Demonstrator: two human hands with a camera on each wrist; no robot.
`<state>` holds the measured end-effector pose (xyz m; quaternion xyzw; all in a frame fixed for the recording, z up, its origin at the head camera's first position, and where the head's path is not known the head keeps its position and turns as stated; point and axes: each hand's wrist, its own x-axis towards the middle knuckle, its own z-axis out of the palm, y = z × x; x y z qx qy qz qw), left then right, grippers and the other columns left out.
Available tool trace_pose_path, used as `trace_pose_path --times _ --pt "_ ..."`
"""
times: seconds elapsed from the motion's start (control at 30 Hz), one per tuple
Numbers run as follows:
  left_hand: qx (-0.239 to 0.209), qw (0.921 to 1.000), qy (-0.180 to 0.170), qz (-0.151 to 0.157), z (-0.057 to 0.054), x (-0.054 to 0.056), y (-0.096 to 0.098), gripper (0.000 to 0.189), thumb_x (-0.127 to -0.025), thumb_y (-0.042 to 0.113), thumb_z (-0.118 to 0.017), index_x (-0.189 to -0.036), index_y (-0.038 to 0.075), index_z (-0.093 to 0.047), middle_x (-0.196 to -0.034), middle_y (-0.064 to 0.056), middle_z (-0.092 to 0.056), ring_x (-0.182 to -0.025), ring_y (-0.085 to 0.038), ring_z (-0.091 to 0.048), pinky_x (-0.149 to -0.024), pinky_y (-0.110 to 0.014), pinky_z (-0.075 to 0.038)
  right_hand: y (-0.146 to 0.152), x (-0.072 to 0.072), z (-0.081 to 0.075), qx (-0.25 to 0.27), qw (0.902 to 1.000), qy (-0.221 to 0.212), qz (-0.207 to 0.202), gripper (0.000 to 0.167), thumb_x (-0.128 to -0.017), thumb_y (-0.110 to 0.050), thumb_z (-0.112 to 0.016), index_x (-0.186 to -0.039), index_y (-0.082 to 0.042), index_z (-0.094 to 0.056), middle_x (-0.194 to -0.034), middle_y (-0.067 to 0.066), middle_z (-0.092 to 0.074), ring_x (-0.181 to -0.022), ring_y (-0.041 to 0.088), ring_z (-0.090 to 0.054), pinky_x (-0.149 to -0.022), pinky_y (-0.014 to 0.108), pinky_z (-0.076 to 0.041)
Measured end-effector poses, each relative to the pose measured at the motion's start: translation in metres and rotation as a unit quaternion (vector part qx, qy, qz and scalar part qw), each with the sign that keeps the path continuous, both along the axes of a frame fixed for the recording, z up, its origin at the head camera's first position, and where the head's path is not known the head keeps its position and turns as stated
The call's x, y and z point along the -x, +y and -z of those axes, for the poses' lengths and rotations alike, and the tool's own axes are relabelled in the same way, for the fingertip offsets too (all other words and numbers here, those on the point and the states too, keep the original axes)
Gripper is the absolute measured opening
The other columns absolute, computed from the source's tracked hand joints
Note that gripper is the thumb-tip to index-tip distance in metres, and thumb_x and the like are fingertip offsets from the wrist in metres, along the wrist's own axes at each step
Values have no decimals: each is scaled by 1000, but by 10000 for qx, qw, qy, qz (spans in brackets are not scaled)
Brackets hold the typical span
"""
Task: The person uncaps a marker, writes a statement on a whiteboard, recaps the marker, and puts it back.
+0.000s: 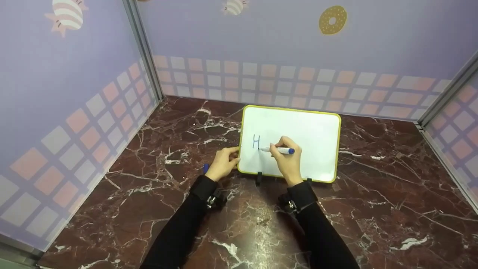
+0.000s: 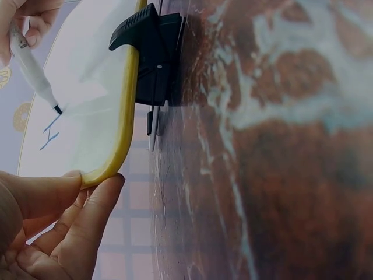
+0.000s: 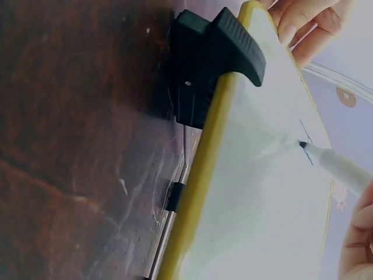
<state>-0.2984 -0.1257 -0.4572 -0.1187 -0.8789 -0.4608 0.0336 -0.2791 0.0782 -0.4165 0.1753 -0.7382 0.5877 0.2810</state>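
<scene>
A whiteboard with a yellow rim stands tilted back on a black stand. My left hand pinches its lower left edge, thumb on the front and fingers behind, as the left wrist view shows. In my right hand is a white marker with a blue end, held like a pen. Its dark tip is at the board's surface, at the foot of the right stroke of a blue letter H. The rest of the white surface bears no other marks in the head view.
A blue marker cap shows on the table just beside the left wrist. The dark red marble table is bounded by patterned purple panels at the back and sides.
</scene>
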Motion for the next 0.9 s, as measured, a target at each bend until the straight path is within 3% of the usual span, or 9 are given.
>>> trace_pose_path --times 0.03,0.1,0.27,0.33,0.6,0.9 --pt "-17 10000 16 11 0 0 0 41 -94 -2 -61 -135 -7 -56 -105 -24 -71 -86 -32 -73 -70 -31 -63 0 0 0 13 10000 1 -20 23 -86 12 -63 -68 12 -49 -76 25 -60 -63 43 -64 -57 13 -54" --pt "-46 10000 44 31 0 0 -1 40 -94 -3 -61 -134 -8 -57 -105 -25 -71 -88 -32 -73 -70 -31 -64 1 1 1 65 10000 60 37 23 -86 12 -63 -68 12 -50 -75 25 -61 -61 39 -65 -56 13 -53" --pt "-77 10000 37 50 0 -1 -1 41 -94 -4 -61 -134 -9 -56 -105 -25 -71 -89 -33 -73 -70 -31 -64 2 3 1 198 9987 303 369 21 -84 13 -65 -67 11 -53 -72 24 -62 -57 8 -62 -54 12 -51" --pt "-86 10000 26 40 0 -1 -1 41 -94 -4 -61 -134 -9 -56 -104 -25 -71 -88 -33 -73 -70 -31 -64 2 3 1 207 9986 284 390 21 -84 12 -65 -67 10 -53 -72 23 -62 -58 2 -60 -54 12 -51" --pt "-43 10000 73 36 0 1 -1 40 -94 -4 -61 -133 -7 -58 -101 -24 -71 -87 -33 -73 -70 -30 -64 7 7 4 301 9984 237 428 22 -85 13 -63 -67 11 -51 -72 24 -59 -59 2 -59 -56 12 -51" --pt "-70 9999 22 88 -1 1 -1 40 -94 -2 -61 -134 -7 -57 -104 -24 -71 -88 -33 -73 -71 -31 -64 13 29 28 340 9984 245 391 21 -87 4 -70 -71 8 -57 -76 21 -67 -62 1 -62 -55 12 -50"
